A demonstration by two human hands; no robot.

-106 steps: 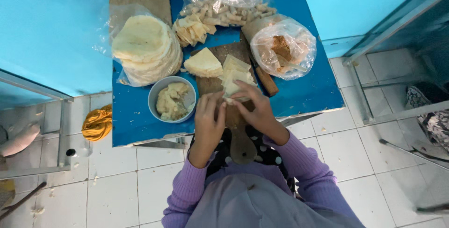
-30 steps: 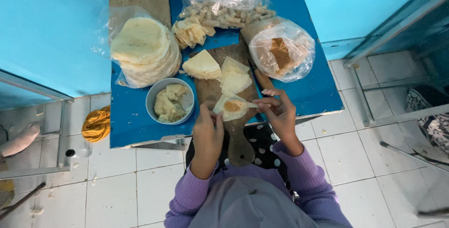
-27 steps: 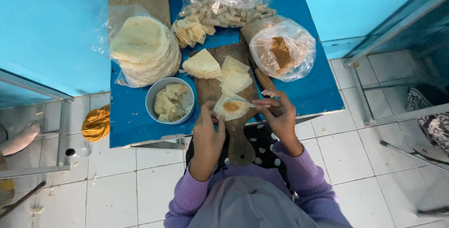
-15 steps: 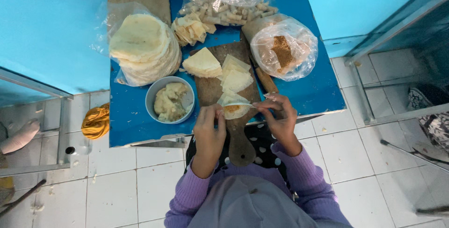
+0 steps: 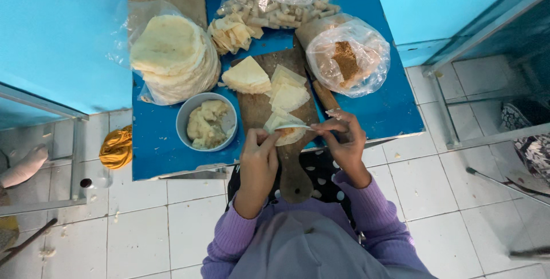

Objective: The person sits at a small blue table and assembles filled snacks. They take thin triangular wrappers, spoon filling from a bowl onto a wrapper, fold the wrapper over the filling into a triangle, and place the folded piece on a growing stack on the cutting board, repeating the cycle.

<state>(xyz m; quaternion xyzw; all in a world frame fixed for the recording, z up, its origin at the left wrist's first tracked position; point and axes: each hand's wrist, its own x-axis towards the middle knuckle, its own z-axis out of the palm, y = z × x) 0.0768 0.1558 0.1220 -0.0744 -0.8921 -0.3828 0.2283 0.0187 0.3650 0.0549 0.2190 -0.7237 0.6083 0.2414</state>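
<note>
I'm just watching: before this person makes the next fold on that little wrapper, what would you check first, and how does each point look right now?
1. Both hands on the wrapper: left hand and right hand pinch the dough wrapper from each side. Ok.
2. Wrapper over the wooden board, not off the table. Ok.
3. Filling enclosed: a brownish patch shows; whether it is sealed, cannot tell.
4. Bowl of paste within reach beside the left hand. Ok.
5. Cut wrappers waiting on the board. Ok.

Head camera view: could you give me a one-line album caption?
Both hands, left and right, fold a thin wrapper over filling on a wooden board, beside a bowl on a blue table.
</note>
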